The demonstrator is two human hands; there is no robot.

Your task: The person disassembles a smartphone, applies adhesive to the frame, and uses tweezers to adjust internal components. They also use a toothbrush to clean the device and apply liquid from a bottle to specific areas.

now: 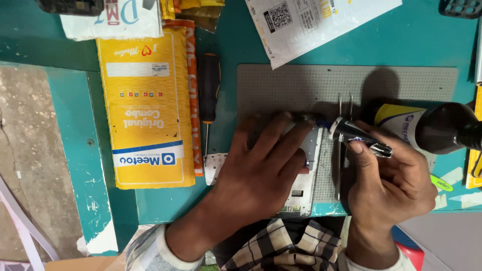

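Left hand (261, 170) lies flat on the phone frame (307, 165); right hand (386, 185) pinches a small tube (359, 136).

Glossy metal tool (360, 138), matt perforated mat (351, 83), worn painted table (70, 165).

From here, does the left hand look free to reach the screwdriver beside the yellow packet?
Probably yes: the left hand rests on the white phone frame, holding nothing, and the screwdriver lies uncovered just to its left.

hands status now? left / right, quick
Left hand: open, fingers spread, pressing flat on the opened white phone frame.
Right hand: closed on a small crumpled metal tube, nozzle toward the frame.
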